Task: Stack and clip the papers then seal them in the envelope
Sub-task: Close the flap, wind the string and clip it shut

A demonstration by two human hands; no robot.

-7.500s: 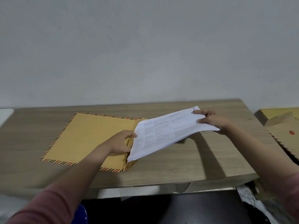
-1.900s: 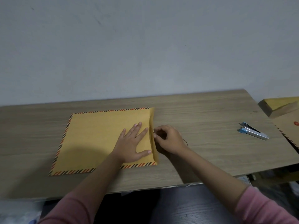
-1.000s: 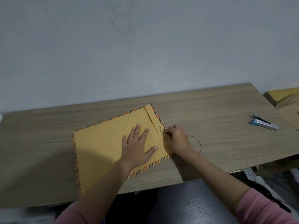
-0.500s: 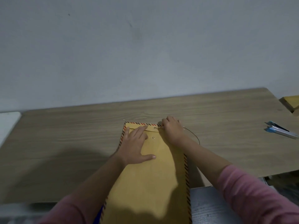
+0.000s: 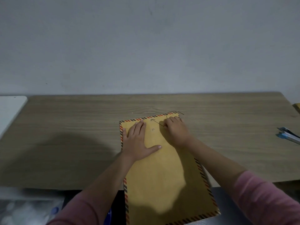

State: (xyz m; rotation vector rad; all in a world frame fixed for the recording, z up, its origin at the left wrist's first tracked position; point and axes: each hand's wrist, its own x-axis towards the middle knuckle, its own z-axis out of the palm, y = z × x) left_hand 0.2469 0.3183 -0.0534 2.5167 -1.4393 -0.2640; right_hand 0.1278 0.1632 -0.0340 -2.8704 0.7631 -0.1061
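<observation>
Blue-and-silver stapler [image 5: 290, 137] lies at the right edge of the wood-grain counter [image 5: 73, 127], well apart from both hands. A white surface [image 5: 9, 111] adjoins the counter's left end.

Yellow-brown paper envelope with striped border [image 5: 164, 176] lies lengthwise, flap end away from the person; its near end overhangs the counter's front edge. Two small round fasteners show near the flap.

Left hand [image 5: 138, 143] is flat, fingers spread, pressing the envelope. Right hand [image 5: 177, 132] is curled, fingertips pinching the thin dark string [image 5: 158, 123] running from the upper fastener.

Bare counter lies left and behind.
</observation>
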